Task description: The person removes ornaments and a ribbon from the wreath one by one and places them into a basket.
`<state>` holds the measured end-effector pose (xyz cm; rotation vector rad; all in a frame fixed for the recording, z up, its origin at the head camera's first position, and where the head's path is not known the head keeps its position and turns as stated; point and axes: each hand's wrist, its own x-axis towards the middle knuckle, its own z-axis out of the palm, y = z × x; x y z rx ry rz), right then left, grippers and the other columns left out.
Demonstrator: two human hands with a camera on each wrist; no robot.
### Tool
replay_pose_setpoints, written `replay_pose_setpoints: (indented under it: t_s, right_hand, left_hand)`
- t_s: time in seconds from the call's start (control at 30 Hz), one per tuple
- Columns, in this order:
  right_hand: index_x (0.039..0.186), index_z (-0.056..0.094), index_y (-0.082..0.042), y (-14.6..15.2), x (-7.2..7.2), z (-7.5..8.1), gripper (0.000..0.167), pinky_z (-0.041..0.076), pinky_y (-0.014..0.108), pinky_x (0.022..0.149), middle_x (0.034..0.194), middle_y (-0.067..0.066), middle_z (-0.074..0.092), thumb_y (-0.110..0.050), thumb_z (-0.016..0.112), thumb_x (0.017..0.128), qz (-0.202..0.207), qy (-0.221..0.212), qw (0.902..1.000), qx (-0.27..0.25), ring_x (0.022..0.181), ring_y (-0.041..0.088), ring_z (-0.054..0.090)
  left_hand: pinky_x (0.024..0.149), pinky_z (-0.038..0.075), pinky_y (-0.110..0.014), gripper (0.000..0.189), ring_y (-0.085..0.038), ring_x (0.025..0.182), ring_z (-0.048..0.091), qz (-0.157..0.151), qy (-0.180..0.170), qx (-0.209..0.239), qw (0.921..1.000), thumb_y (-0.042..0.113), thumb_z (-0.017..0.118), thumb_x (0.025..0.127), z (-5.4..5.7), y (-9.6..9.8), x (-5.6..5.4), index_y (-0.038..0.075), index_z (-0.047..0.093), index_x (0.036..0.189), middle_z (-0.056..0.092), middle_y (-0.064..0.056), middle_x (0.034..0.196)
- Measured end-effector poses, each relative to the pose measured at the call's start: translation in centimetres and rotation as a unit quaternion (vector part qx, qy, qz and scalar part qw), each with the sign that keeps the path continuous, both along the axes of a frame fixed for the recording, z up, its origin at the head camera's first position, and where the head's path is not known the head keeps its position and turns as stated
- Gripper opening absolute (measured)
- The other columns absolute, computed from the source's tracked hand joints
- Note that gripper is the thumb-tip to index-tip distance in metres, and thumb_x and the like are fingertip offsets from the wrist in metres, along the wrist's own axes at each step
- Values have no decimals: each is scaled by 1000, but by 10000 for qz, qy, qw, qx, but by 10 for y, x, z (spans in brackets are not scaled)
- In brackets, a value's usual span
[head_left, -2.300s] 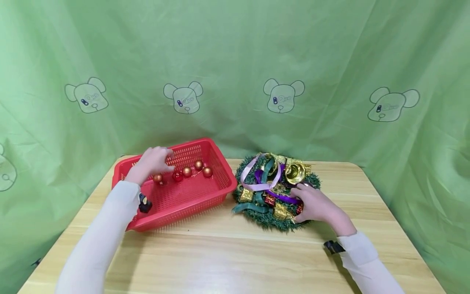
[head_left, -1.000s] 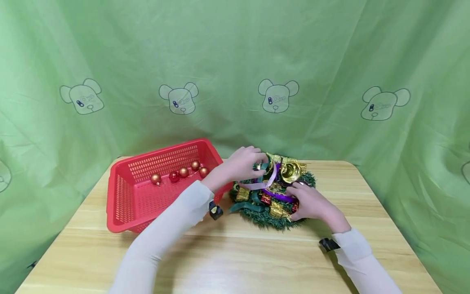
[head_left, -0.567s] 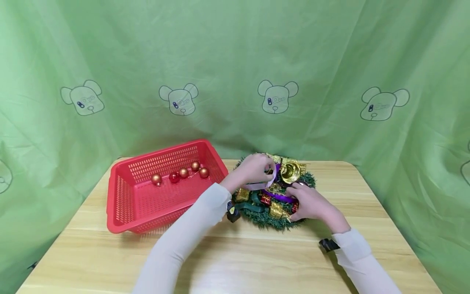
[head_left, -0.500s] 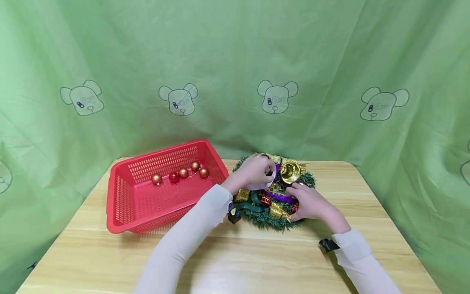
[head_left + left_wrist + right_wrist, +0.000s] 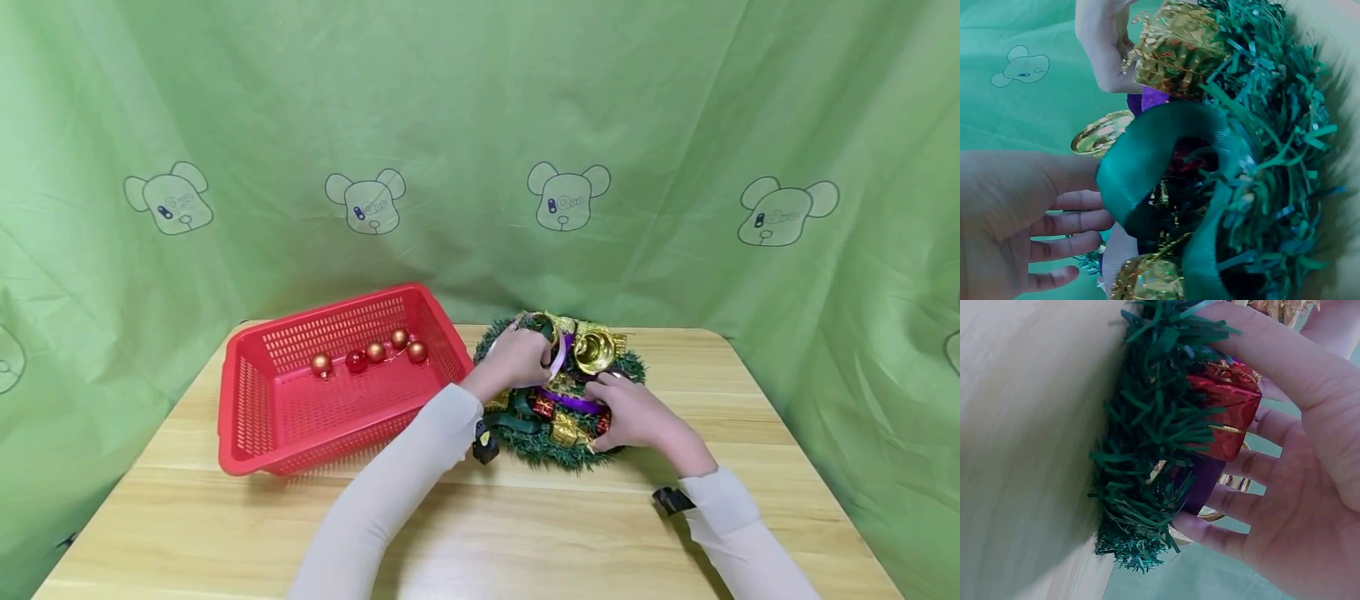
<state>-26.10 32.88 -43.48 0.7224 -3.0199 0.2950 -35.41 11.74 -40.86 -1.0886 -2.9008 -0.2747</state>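
A green tinsel wreath point(image 5: 551, 454) lies on the table, decked with gold and red gift-box ornaments, ribbons and a shiny gold bell point(image 5: 595, 350). My left hand point(image 5: 519, 358) is over its left half, beside the pink ribbon point(image 5: 558, 356). In the left wrist view, the thumb reaches the edge of a looped dark green ribbon point(image 5: 1125, 172), and the other fingers extend loosely below it. My right hand point(image 5: 633, 412) grips the wreath's right side, thumb at the near edge and fingers spread behind a red gift box point(image 5: 1229, 412). Purple ribbon point(image 5: 570, 402) runs beside the right fingers.
On the left stands a red plastic basket point(image 5: 360, 437), close to the wreath. Several gold baubles point(image 5: 321, 364) and a red bauble point(image 5: 356, 361) lie in it. A green curtain point(image 5: 480, 250) hangs behind the wooden table point(image 5: 465, 533).
My left hand has moved from over the basket rightward to the wreath's ribbons, then slightly down and nearer. The right hand keeps its grip at the wreath's right side.
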Motion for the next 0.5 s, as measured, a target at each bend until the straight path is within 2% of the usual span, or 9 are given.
replay_pose_setpoints:
  t_s: [0.13, 0.17, 0.23, 0.27, 0.3, 0.33, 0.37, 0.5]
  right_hand:
    - [114, 68, -8, 0, 2, 1, 68, 52, 58, 92, 118, 16, 65, -33, 96, 58, -34, -25, 10000, -17, 104, 35, 62]
    - [114, 68, -8, 0, 2, 1, 67, 52, 58, 91, 117, 15, 65, -33, 96, 58, -28, -16, 10000, -18, 103, 34, 62]
    - [114, 68, -8, -1, 3, 1, 67, 53, 57, 91, 116, 15, 65, -32, 96, 58, -38, -7, 10000, -19, 103, 34, 62]
    - [114, 68, -7, -1, 4, 1, 68, 52, 57, 92, 117, 15, 65, -32, 96, 58, -33, 11, 10000, -17, 103, 34, 62]
    - [115, 68, -7, -2, 4, 0, 68, 52, 58, 92, 117, 15, 65, -32, 96, 58, -23, 32, 10000, -9, 104, 35, 62]
    - [115, 68, -6, -2, 5, 0, 69, 52, 58, 93, 117, 15, 65, -32, 96, 58, -15, 55, 10000, -3, 105, 35, 61]
    - [116, 68, -6, -3, 5, 0, 70, 52, 58, 93, 117, 15, 65, -32, 96, 58, -3, 79, 10000, 0, 106, 35, 61]
    - [116, 68, -5, -4, 6, 0, 70, 52, 58, 94, 117, 15, 66, -33, 96, 58, 25, 171, 9999, 14, 107, 36, 61]
  left_hand:
    - [124, 25, -54, 46, -7, 51, 39, -11, -5, -181, 9998, 29, 75, 87, -5, 2, -1, 23, 43, 54, 34, 12, 48]
    - [119, 36, -46, 47, -6, 50, 38, -26, -18, -189, 9998, 29, 76, 87, -6, 2, 0, 23, 42, 54, 34, 12, 47]
    - [94, 51, -27, 48, -5, 49, 34, -73, -44, -178, 9998, 29, 76, 88, -8, 3, 2, 23, 41, 54, 31, 12, 47]
    - [76, 49, -20, 50, -6, 48, 30, -97, -56, -168, 9998, 28, 75, 88, -9, 3, 3, 22, 40, 54, 28, 10, 48]
    - [61, 41, -16, 51, -7, 48, 25, -120, -61, -150, 9998, 26, 74, 89, -10, 2, 3, 21, 37, 54, 24, 9, 49]
    - [51, 30, -17, 52, -7, 48, 22, -151, -83, -109, 9998, 25, 74, 89, -11, 2, 4, 20, 35, 54, 22, 8, 49]
    - [47, 19, -20, 52, -7, 49, 20, -171, -84, -65, 9998, 23, 74, 89, -11, 2, 5, 20, 35, 54, 21, 8, 49]
    - [49, 20, -21, 49, -7, 51, 22, -214, -33, 59, 9997, 18, 72, 89, -15, 1, 4, 20, 36, 56, 23, 7, 52]
